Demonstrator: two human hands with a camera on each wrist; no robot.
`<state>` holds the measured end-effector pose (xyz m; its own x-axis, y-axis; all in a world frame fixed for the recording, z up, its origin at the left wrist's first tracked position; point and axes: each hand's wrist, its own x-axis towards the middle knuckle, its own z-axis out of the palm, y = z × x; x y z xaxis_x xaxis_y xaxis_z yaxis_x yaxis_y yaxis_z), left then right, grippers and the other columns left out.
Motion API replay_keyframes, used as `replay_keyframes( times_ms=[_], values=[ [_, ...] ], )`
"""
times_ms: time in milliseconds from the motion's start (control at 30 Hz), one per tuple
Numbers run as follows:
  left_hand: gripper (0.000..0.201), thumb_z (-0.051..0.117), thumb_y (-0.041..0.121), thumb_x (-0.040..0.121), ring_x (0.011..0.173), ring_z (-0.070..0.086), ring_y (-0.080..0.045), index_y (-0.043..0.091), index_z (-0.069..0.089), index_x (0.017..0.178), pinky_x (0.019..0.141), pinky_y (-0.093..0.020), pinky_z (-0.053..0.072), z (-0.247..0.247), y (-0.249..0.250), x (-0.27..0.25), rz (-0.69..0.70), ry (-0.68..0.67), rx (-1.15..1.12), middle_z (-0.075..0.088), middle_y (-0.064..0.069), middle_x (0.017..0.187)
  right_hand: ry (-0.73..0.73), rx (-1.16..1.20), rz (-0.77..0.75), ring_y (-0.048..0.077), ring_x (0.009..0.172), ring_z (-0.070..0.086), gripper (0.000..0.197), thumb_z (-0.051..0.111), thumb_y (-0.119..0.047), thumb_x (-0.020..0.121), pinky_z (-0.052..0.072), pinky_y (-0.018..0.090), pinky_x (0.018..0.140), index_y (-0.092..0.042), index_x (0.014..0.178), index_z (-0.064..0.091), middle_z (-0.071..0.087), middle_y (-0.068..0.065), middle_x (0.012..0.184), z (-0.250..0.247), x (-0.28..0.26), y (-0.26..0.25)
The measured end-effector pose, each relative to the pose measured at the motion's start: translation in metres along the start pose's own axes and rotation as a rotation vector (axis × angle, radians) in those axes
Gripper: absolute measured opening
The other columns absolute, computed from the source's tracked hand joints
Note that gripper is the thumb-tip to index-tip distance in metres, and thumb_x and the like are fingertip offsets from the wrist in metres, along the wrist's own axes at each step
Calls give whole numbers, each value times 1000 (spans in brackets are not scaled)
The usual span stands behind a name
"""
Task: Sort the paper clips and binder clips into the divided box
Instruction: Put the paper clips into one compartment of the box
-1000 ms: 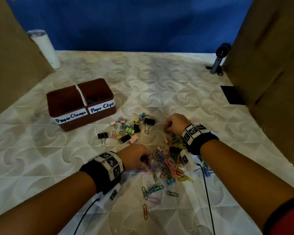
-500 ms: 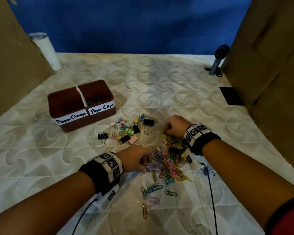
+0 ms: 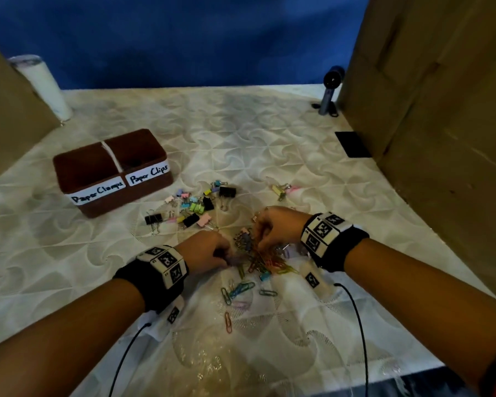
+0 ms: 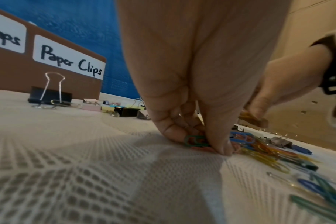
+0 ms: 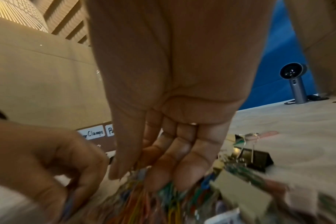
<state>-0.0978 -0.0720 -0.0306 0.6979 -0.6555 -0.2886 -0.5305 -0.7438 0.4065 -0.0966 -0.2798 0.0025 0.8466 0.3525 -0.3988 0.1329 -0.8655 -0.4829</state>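
A brown divided box stands at the left, labelled "Paper Clamps" on its left half and "Paper Clips" on its right half. Coloured and black binder clips lie scattered in front of it. A heap of coloured paper clips lies between my hands. My left hand is at the heap's left edge; in the left wrist view its thumb and fingers pinch green and pink paper clips against the cloth. My right hand curls into the heap's far side, pinching a bunch of paper clips.
Two more binder clips lie beyond my right hand, and loose paper clips lie nearer me. A white cylinder stands at the back left, a grey device on a stand at the back right, near a black pad. Cardboard walls flank both sides.
My right hand has moved nearer and leftward into the paper clip heap, uncovering two binder clips behind it. My left hand stays at the heap's left edge.
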Motion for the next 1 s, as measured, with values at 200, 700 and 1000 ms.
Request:
replay_keyframes(
  times_ms=[200, 700, 1000],
  values=[
    [13, 69, 20, 79, 77, 53, -3, 15, 70, 91, 60, -1, 30, 2, 1, -5, -21, 60, -72, 70, -1, 94, 158, -67, 49, 27, 90, 65, 18, 73, -18, 77, 48, 28, 77, -5, 91, 71, 71, 13, 97, 35, -2, 2],
    [14, 68, 21, 80, 79, 53, -6, 14, 69, 92, 61, -4, 31, 10, -4, -11, -85, 146, -135, 66, 1, 90, 177, -75, -17, 30, 92, 64, 19, 65, -9, 80, 52, 34, 82, -1, 97, 67, 69, 17, 98, 41, 10, -3],
    [14, 70, 23, 81, 85, 57, -9, 15, 68, 92, 74, -23, 41, -27, -25, -27, -95, 208, -228, 62, 8, 94, 262, -8, -90, 10, 81, 59, 14, 67, -12, 81, 49, 24, 78, -9, 94, 71, 71, 5, 96, -1, 13, -20]
  ],
)
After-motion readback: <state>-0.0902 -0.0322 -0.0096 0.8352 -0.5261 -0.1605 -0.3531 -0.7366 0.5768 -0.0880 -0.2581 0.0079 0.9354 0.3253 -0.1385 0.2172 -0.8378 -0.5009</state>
